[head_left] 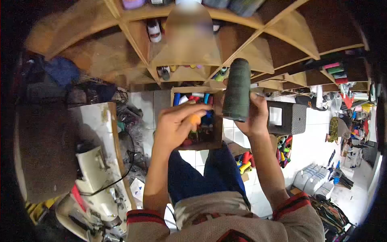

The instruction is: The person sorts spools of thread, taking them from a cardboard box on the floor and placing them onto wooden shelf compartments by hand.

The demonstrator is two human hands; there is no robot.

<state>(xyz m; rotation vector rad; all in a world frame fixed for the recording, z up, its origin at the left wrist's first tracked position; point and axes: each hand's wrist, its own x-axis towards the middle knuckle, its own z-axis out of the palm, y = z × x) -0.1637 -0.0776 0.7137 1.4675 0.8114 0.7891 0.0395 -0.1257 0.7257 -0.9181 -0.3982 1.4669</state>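
My right hand is wrapped round a large dark green thread cone, held up near the shelves. To its left, my left hand is over a cardboard box of coloured thread spools. A small orange thing shows at the fingers of my left hand, which are bent towards the thumb. The box stands in front of my legs, with blue, white and red spools near its far side.
Wooden shelves with some bottles and spools span the top. A sewing machine stands at the left. Right of my legs are a dark plastic stool, more boxes of spools and wrapped bundles.
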